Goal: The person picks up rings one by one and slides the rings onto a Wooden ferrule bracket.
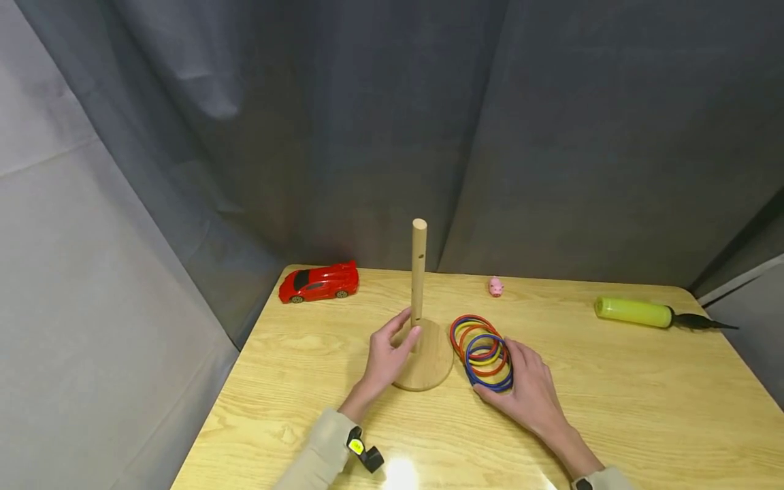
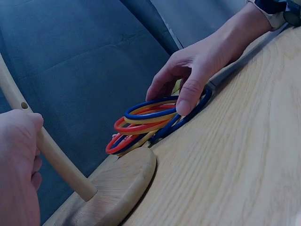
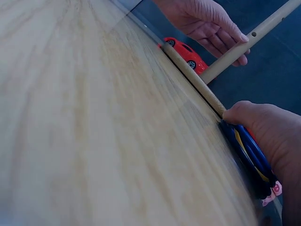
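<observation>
My left hand (image 1: 387, 356) curls around the lower part of a wooden peg (image 1: 418, 272), thumb on one side and fingers on the other, just above where the peg meets its round wooden base (image 1: 429, 364). The peg stands upright from that base on a light wooden table (image 1: 612, 408). Just to the right of this grip, touching the edge of the base, lies a loose stack of thin plastic rings (image 1: 482, 344) in red, blue, yellow and orange. My right hand (image 1: 531, 391) pinches the near edge of that stack, thumb on the side of the rings and fingers curved over the top, so the stack tilts up slightly off the table. Beyond my left hand, near the far left corner of the table, sits a red toy car (image 1: 319, 282). Beyond the rings, near the far edge, is a small pink toy (image 1: 495, 286). Well off to the right of my right hand lies a yellow-green hand pump (image 1: 637, 312). A dark grey curtain (image 1: 392, 122) hangs behind the table.
</observation>
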`<state>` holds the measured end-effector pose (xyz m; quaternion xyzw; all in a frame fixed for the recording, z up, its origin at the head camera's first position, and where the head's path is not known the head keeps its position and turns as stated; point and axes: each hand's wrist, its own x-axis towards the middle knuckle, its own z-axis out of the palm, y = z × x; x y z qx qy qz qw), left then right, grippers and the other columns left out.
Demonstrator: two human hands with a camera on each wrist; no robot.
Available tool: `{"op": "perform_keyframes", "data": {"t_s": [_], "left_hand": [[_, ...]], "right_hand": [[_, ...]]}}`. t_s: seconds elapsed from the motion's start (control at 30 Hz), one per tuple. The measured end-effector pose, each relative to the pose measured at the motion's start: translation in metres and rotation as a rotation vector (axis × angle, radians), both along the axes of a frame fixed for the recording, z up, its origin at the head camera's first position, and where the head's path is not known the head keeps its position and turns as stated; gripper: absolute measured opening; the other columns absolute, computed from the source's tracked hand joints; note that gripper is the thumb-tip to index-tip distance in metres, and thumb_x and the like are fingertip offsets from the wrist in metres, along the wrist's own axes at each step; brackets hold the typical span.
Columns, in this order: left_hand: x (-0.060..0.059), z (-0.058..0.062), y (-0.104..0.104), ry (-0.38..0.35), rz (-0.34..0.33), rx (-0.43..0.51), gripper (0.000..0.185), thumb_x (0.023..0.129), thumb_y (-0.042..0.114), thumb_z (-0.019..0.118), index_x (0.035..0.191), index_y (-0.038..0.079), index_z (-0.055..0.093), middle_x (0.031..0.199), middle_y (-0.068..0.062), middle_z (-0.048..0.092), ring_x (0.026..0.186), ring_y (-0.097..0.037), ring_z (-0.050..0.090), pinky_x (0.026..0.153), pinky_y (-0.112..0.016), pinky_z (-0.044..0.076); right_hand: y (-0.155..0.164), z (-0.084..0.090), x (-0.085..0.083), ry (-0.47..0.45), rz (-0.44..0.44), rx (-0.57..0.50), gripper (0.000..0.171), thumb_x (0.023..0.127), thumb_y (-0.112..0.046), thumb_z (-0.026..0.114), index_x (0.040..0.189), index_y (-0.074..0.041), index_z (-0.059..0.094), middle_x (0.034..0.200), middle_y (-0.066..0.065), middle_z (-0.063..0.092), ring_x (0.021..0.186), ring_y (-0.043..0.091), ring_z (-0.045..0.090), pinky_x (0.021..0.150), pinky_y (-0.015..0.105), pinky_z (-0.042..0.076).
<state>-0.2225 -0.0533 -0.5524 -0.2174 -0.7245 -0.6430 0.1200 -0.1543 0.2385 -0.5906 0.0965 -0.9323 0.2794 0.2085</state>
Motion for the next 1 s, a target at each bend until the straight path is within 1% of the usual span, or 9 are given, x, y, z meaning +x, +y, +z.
{"op": "perform_keyframes", "data": {"t_s": [0.13, 0.23, 0.3, 0.37, 0.4, 0.53, 0.63, 0.83, 1.0], "left_hand": [[0.000, 0.000, 0.000, -0.024, -0.021, 0.050, 0.037, 0.102, 0.009, 0.069, 0.137, -0.001, 0.066, 0.141, -0.017, 0.064, 0.132, -0.034, 0.060, 0.105, -0.054, 0.054], [0.000, 0.001, 0.000, -0.040, -0.035, 0.072, 0.034, 0.100, 0.004, 0.069, 0.133, -0.005, 0.067, 0.135, -0.020, 0.067, 0.127, -0.037, 0.064, 0.095, -0.048, 0.061], [-0.001, 0.001, 0.000, -0.057, -0.032, 0.070, 0.033, 0.100, 0.002, 0.069, 0.132, -0.007, 0.067, 0.133, -0.021, 0.068, 0.125, -0.038, 0.065, 0.092, -0.043, 0.062], [0.002, 0.007, 0.000, -0.069, -0.022, 0.068, 0.032, 0.100, 0.000, 0.068, 0.130, -0.009, 0.067, 0.130, -0.023, 0.069, 0.122, -0.041, 0.066, 0.092, -0.047, 0.061], [0.002, 0.008, 0.000, -0.077, -0.018, 0.070, 0.032, 0.099, 0.000, 0.068, 0.130, -0.009, 0.068, 0.128, -0.024, 0.070, 0.120, -0.042, 0.066, 0.092, -0.049, 0.061], [0.001, 0.008, -0.003, -0.097, -0.024, 0.090, 0.030, 0.099, 0.003, 0.070, 0.127, -0.008, 0.070, 0.121, -0.026, 0.073, 0.110, -0.044, 0.070, 0.089, -0.040, 0.063], [-0.002, 0.002, -0.004, -0.100, -0.032, 0.104, 0.030, 0.099, 0.007, 0.072, 0.126, -0.004, 0.072, 0.117, -0.024, 0.075, 0.105, -0.041, 0.073, 0.083, -0.026, 0.062], [-0.001, 0.004, -0.003, -0.096, -0.025, 0.123, 0.029, 0.099, 0.007, 0.073, 0.125, -0.006, 0.072, 0.114, -0.022, 0.075, 0.104, -0.035, 0.074, 0.086, -0.029, 0.063], [0.001, 0.006, -0.001, -0.094, -0.028, 0.139, 0.029, 0.099, 0.006, 0.072, 0.124, -0.009, 0.070, 0.115, -0.025, 0.074, 0.105, -0.033, 0.073, 0.088, -0.031, 0.064]], "right_hand": [[-0.002, 0.000, -0.001, -0.003, 0.001, -0.007, 0.110, 0.067, -0.057, 0.093, 0.148, 0.002, 0.049, 0.138, 0.022, 0.054, 0.128, 0.043, 0.048, 0.102, 0.063, 0.039], [-0.003, 0.000, -0.003, 0.005, -0.002, -0.008, 0.109, 0.066, -0.057, 0.094, 0.148, 0.002, 0.050, 0.136, 0.022, 0.054, 0.126, 0.042, 0.048, 0.101, 0.062, 0.039], [-0.004, 0.001, -0.004, 0.011, -0.006, -0.009, 0.108, 0.066, -0.056, 0.094, 0.147, 0.001, 0.051, 0.135, 0.022, 0.054, 0.124, 0.041, 0.048, 0.099, 0.061, 0.040], [-0.006, 0.002, -0.006, 0.017, -0.011, -0.009, 0.107, 0.065, -0.056, 0.095, 0.146, 0.001, 0.052, 0.133, 0.021, 0.054, 0.122, 0.041, 0.049, 0.097, 0.060, 0.041], [-0.006, 0.002, -0.007, 0.018, -0.011, -0.011, 0.106, 0.065, -0.056, 0.095, 0.145, 0.001, 0.053, 0.132, 0.021, 0.054, 0.121, 0.040, 0.049, 0.096, 0.060, 0.041], [-0.007, 0.003, -0.010, 0.038, -0.012, -0.019, 0.102, 0.063, -0.052, 0.096, 0.139, 0.001, 0.055, 0.127, 0.019, 0.056, 0.117, 0.038, 0.050, 0.095, 0.059, 0.042], [-0.007, 0.002, -0.013, 0.055, -0.014, -0.023, 0.100, 0.060, -0.051, 0.096, 0.135, 0.002, 0.057, 0.125, 0.018, 0.057, 0.116, 0.038, 0.050, 0.093, 0.057, 0.043], [-0.008, 0.006, -0.015, 0.083, -0.016, -0.028, 0.097, 0.059, -0.050, 0.096, 0.133, 0.001, 0.058, 0.124, 0.018, 0.058, 0.115, 0.038, 0.052, 0.092, 0.055, 0.044], [-0.008, 0.018, -0.016, 0.112, -0.011, -0.024, 0.094, 0.061, -0.047, 0.095, 0.132, 0.002, 0.059, 0.117, 0.019, 0.061, 0.108, 0.038, 0.054, 0.085, 0.054, 0.046]]}}
